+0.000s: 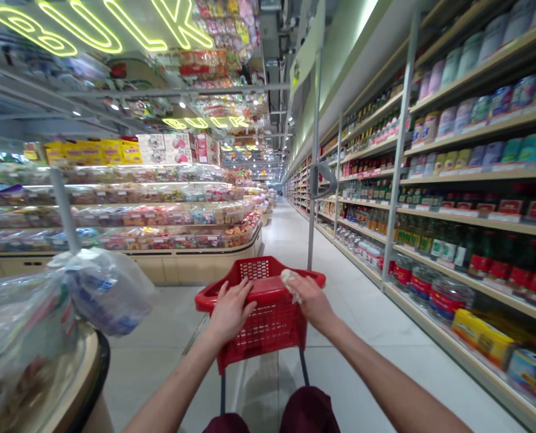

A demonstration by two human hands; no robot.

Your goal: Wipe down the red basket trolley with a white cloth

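Note:
A red plastic shopping cart (268,325) stands right in front of my knees, its perforated basket on dark metal legs. My left hand (232,307) rests on the left of its handle (268,285), fingers stretched out over the red bar and holding nothing. On the right side of the bar, my right hand (312,300) is closed around a crumpled white cloth or tissue (291,284), pressed near the handle's right end. The palm side of that hand is hidden. How much the basket holds cannot be seen.
Shelves (457,174) of cans, bottles and jars line the right side. Tiered candy displays (160,204) stand ahead on the left. Closer left are a rounded bin (88,361) and hanging plastic bags (110,288). A tiled aisle (279,222) runs ahead past a thin metal pole (313,228).

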